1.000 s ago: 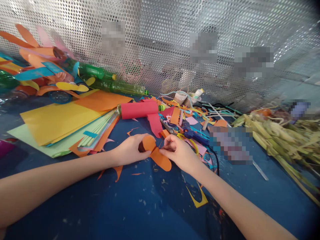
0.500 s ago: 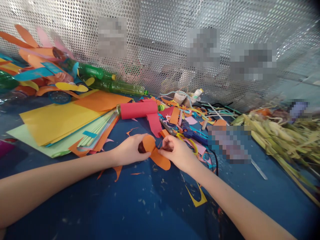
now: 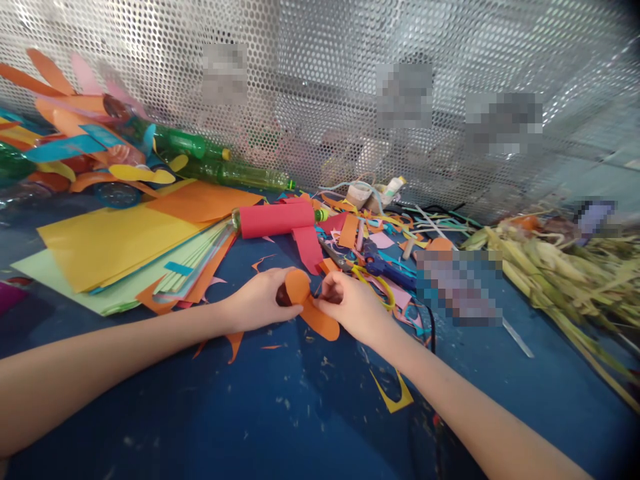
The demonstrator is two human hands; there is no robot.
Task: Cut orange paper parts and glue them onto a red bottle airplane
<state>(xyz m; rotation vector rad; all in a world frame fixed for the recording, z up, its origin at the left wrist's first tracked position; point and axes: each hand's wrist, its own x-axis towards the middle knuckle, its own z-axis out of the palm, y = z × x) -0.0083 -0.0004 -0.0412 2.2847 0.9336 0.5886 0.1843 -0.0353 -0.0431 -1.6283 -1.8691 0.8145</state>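
Above the blue table, my left hand [image 3: 263, 297] is closed around an orange paper propeller [image 3: 323, 325] with two rounded blades. A dark brownish round part shows behind the upper blade, mostly hidden by my fingers. My right hand [image 3: 353, 308] pinches thumb and fingers together at the propeller's narrow middle. Whatever lies between those fingertips is too small to make out. Just beyond my hands lies a bottle wrapped in red paper [image 3: 277, 220], with a green cap and a red paper strip [image 3: 307, 250] hanging from it. Yellow-handled scissors [image 3: 373, 280] rest beside my right hand.
Coloured paper sheets [image 3: 115, 240] are stacked at left, near paper-trimmed bottle models [image 3: 80, 127]. A blue glue gun [image 3: 387, 267] lies among paper scraps, its black cord running toward me. Dried corn husks [image 3: 545, 273] pile up at right. A perforated metal screen [image 3: 320, 60] stands behind.
Almost nothing differs. My right hand has shifted very slightly left against the orange propeller, while my left hand keeps its hold.
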